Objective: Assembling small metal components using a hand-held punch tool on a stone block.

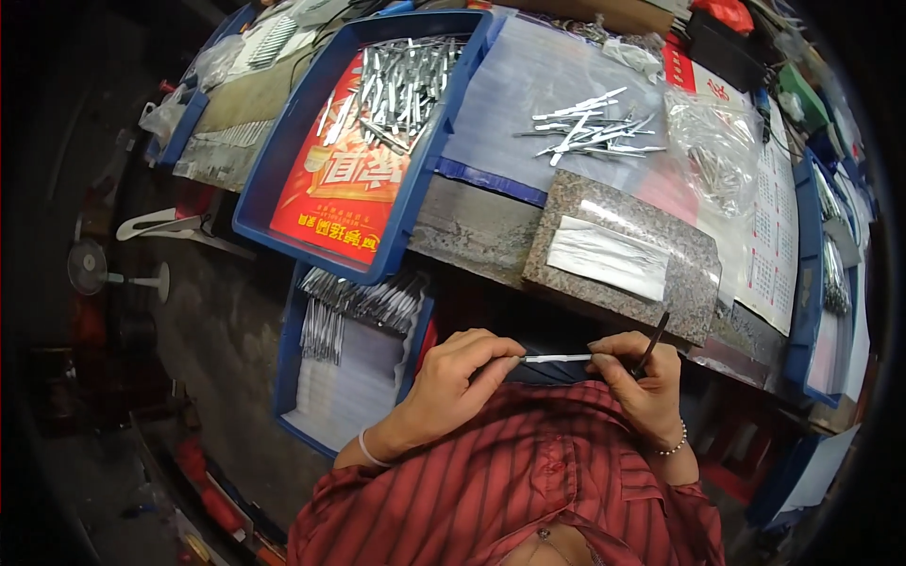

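Note:
In front of my chest, a slim silvery metal piece [559,357] is stretched level between both hands. My left hand [458,377] pinches one end between thumb and forefinger. The other end is at the fingertips of my right hand [640,379], which also holds a thin dark stick-like tool [655,341] slanting upward. Just beyond my hands lies a speckled stone slab [694,274], with a folded white cloth [609,257] on it. Farther back, a loose pile of similar silvery pieces [593,130] rests on the sheet-covered table.
At left, a blue tray [253,200] with a pile of metal pieces juts over the table edge. A lower blue tray [289,382] holds stacked pieces beside my left arm. A clear plastic bag [713,141] sits at back right, near another blue tray [802,349].

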Tool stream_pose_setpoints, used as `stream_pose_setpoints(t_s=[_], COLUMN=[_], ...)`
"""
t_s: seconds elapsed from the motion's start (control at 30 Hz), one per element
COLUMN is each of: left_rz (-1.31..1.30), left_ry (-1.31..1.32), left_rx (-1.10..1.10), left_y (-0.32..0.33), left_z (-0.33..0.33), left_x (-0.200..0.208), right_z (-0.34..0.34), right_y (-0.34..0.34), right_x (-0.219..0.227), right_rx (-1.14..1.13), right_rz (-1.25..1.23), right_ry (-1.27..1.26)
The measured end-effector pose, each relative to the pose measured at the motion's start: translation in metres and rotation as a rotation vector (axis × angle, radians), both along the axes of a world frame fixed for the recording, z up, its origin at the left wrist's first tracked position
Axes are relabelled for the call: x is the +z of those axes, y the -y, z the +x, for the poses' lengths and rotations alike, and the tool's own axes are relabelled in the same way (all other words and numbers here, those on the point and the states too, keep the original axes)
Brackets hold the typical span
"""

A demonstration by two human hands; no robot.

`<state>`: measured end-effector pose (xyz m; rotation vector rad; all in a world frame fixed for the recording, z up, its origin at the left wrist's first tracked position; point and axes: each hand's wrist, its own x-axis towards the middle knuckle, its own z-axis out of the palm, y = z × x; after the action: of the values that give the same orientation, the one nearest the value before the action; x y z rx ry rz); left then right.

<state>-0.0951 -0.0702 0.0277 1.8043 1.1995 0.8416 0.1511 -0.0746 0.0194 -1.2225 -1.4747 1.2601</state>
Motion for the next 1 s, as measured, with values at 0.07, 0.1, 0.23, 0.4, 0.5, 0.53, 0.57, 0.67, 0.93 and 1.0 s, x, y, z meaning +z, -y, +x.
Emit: stream_pose_setpoints(t_s=[0.07, 0.1, 0.23, 0.4, 0.5, 0.53, 0.57, 0.67, 0.93, 1.0], left_rz=[-0.206, -0.293, -0.276, -0.326, -0.078, -0.016, 0.048, 0.185, 0.155, 0.216], left_ry=[0.042, 0.075, 0.083, -0.13, -0.381, -0.476, -0.574, -0.801, -1.035, -1.022], left_rx=[-0.029, -0.048, -0.125, 0.375, 0.724, 0.797, 0.87, 0.961, 0.949, 0.941], left_y=[0.004, 0.006, 0.026, 0.067, 0.089, 0.091, 0.094, 0.096, 0.074, 0.07], left_z=[-0.006, -0.01, -0.037, -0.108, -0.18, -0.199, -0.216, -0.255, -0.262, -0.25], left_x=[0.001, -0.002, -0.036, -0.07, -0.113, -0.122, -0.131, -0.156, -0.176, -0.163], right_z=[-0.005, -0.009, -0.031, -0.046, -0.054, -0.057, -0.059, -0.068, -0.053, -0.05], right_y=[0.002, 0.003, 0.001, -0.007, -0.014, -0.015, -0.016, -0.019, -0.016, -0.016], right_x=[-0.002, -0.004, -0.011, -0.022, -0.014, -0.013, -0.013, -0.005, -0.003, -0.006], right_rx=[0.052, 0.096, 0.316, 0.335, 0.344, 0.358, 0.373, 0.479, 0.438, 0.424], right_rz=[0.028, 0.053, -0.002, -0.013, -0.062, -0.06, -0.057, 0.042, -0.063, -0.097], right_ry=[0.049, 0.095, 0.166, 0.194, 0.181, 0.187, 0.19, 0.253, 0.32, 0.333])
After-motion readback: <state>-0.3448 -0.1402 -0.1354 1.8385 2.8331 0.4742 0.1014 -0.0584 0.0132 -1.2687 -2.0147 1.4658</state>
